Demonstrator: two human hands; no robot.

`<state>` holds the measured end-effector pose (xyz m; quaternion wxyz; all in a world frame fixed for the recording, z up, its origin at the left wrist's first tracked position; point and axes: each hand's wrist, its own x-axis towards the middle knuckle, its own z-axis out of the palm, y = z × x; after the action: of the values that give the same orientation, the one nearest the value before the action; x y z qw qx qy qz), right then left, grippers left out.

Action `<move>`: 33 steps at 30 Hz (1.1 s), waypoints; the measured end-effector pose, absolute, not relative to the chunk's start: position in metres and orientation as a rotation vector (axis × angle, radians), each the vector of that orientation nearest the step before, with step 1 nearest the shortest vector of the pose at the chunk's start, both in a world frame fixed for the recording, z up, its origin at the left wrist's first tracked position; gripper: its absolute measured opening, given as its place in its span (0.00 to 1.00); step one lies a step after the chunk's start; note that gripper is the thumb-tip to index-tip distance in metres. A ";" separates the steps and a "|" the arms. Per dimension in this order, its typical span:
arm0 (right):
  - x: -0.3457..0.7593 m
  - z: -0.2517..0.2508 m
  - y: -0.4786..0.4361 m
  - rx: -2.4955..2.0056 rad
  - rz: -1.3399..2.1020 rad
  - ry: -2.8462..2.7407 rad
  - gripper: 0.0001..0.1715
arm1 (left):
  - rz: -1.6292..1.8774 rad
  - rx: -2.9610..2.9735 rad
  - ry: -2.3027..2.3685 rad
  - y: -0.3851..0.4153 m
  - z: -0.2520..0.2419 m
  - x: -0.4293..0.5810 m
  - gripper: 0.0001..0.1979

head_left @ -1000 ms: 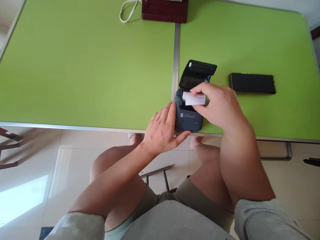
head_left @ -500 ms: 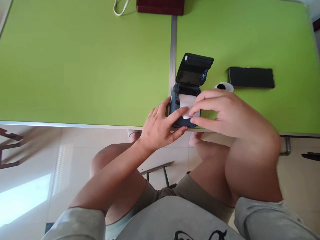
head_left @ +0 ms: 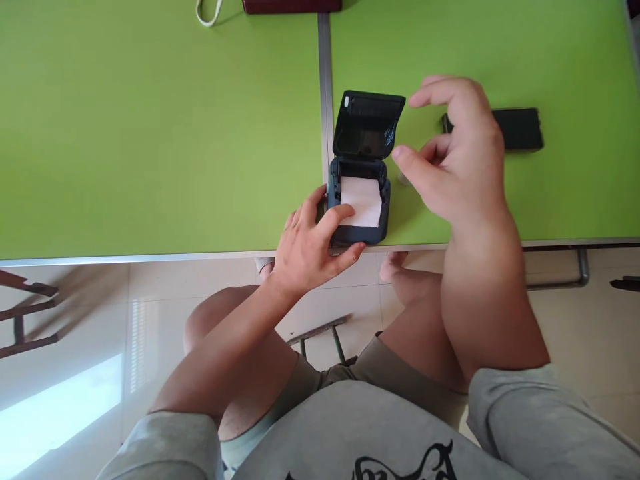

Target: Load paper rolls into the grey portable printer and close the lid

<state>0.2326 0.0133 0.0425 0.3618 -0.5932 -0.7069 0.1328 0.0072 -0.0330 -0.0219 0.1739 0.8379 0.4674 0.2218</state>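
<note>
A small dark portable printer (head_left: 359,235) sits at the near edge of the table with its lid (head_left: 370,127) raised. White paper (head_left: 364,200) lies across its open compartment. My left hand (head_left: 311,240) grips the printer from the left, one finger pressing on the paper and the thumb at the front edge. To the right of the lid, my right hand (head_left: 457,147) is raised, fingers curved and apart, holding nothing. The white roll beside the printer is now almost wholly hidden by my right hand.
A black rectangular object (head_left: 517,129), perhaps a phone, lies partly behind my right hand on the green table (head_left: 175,133). At the far side are a dark red box (head_left: 293,5) and a white strap (head_left: 209,17). A metal strip (head_left: 325,73) divides the tabletop.
My right hand has let go of the paper and moved up and right, beside the raised lid. My left hand stays on the printer. The view has shifted slightly.
</note>
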 end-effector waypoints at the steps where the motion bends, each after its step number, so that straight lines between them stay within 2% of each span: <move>1: 0.231 0.041 0.014 -1.513 0.366 -1.826 0.25 | 0.636 2.379 1.324 -0.033 -0.022 0.007 0.29; 3: 0.229 0.039 0.016 -1.473 0.398 -1.848 0.30 | 0.640 2.390 1.324 -0.033 -0.023 0.006 0.28; 6: 0.226 0.037 0.018 -1.429 0.350 -1.802 0.29 | 0.655 2.407 1.319 -0.034 -0.024 0.006 0.28; 7: 0.225 0.036 0.017 -1.426 0.341 -1.761 0.26 | 0.660 2.411 1.317 -0.034 -0.023 0.006 0.28; 9: 0.222 0.033 0.013 -1.420 0.333 -1.650 0.11 | 0.660 2.415 1.318 -0.034 -0.023 0.006 0.27; 10: 0.221 0.031 0.010 -1.423 0.346 -1.601 0.06 | 0.653 2.415 1.320 -0.033 -0.023 0.006 0.27; 12: 0.216 0.024 0.003 -1.442 0.389 -1.507 0.23 | 0.639 2.413 1.321 -0.033 -0.024 0.005 0.25; 15: 0.212 0.009 -0.005 -1.533 0.561 -1.437 0.34 | 0.645 2.409 1.320 -0.032 -0.025 0.005 0.24; 18: 0.211 -0.001 -0.007 -1.615 0.771 -1.406 0.34 | 0.699 2.410 1.308 -0.032 -0.027 0.005 0.28; 23: 0.214 0.000 -0.004 -1.622 0.914 -1.380 0.32 | 0.670 2.347 1.348 -0.030 -0.024 0.006 0.44; 31: 0.215 -0.007 -0.001 -1.543 0.913 -1.482 0.28 | 0.685 2.357 1.382 -0.030 -0.023 0.011 0.42; 33: 0.216 -0.009 -0.002 -1.538 0.954 -1.475 0.29 | 0.718 2.378 1.394 -0.029 -0.027 0.012 0.45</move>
<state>0.2157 -0.0019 -0.0086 0.3926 -0.6058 -0.5812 0.3757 0.0122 -0.0291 -0.0269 0.1462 0.8259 0.4841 0.2495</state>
